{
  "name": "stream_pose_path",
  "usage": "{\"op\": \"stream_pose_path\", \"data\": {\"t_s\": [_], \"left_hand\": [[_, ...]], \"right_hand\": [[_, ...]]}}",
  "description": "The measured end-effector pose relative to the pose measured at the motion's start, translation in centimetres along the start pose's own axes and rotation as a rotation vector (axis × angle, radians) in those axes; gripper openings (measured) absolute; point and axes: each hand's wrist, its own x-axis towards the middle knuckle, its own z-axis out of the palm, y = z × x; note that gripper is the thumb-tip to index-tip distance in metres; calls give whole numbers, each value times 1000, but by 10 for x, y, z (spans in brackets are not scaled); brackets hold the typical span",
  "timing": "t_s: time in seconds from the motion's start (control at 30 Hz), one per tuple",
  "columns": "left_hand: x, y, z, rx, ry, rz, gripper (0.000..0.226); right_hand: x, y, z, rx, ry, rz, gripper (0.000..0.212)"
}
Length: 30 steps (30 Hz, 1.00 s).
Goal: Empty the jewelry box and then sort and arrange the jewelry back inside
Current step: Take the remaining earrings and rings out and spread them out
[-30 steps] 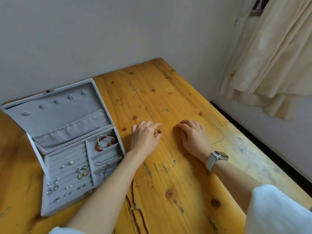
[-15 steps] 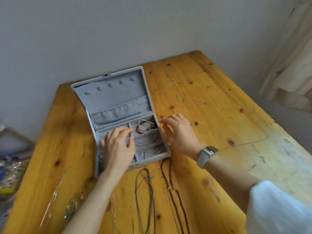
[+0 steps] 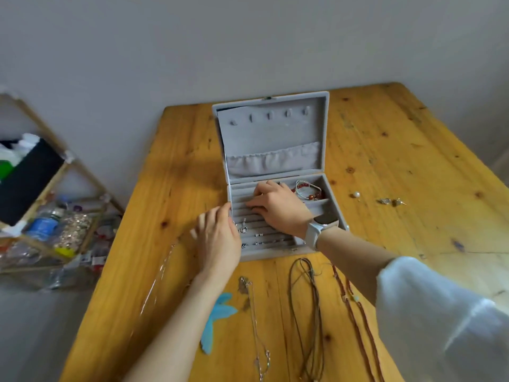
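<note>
The jewelry box (image 3: 275, 150) is set open near the bench's (image 3: 399, 150) far edge, with bare wood right of it. Three necklaces (image 3: 305, 312) (one cord, two chains) are laid before it. A red bracelet (image 3: 309, 190) is kept in its right compartment. The left hand (image 3: 217, 241) is pressed, fingers straight, against its left wall; whether anything is pinched in the right hand's (image 3: 278, 208) curled grip over the ring rows cannot be told.

A yellow-varnished wooden table (image 3: 399, 150) with dark knots fills the centre and right of the frame. An open grey jewelry box (image 3: 272, 139) stands on it at upper centre. Right of the box lie a pearl earring (image 3: 356, 194) and two small earrings (image 3: 391, 201). Along the lower edge lie a silver chain (image 3: 254, 326), a dark cord necklace (image 3: 311, 312), a red-brown bead strand (image 3: 355, 321), a blue feather-like piece (image 3: 216, 315) and clear plastic (image 3: 157, 282).
</note>
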Motion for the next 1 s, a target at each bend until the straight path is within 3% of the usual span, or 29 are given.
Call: {"op": "stream_pose_path", "data": {"t_s": [0.33, 0.53, 0.7, 0.8, 0.9, 1.0], "left_hand": [[-3, 2, -6, -13, 19, -1, 27], [-2, 23, -13, 57, 35, 102, 43], [-12, 87, 9, -14, -80, 329, 32], [-20, 132, 23, -19, -210, 441, 37], [-21, 155, 40, 118, -412, 424, 53], [-23, 159, 50, 203, -455, 345, 58]], "right_hand": [[3, -4, -13, 143, -65, 98, 16], [-39, 17, -50, 434, 217, 296, 8], [-106, 82, -74, 349, 414, 540, 8], [-140, 120, -84, 256, 499, 673, 9], [-159, 151, -85, 161, 466, 755, 12], [-164, 172, -80, 82, 392, 768, 13]]}}
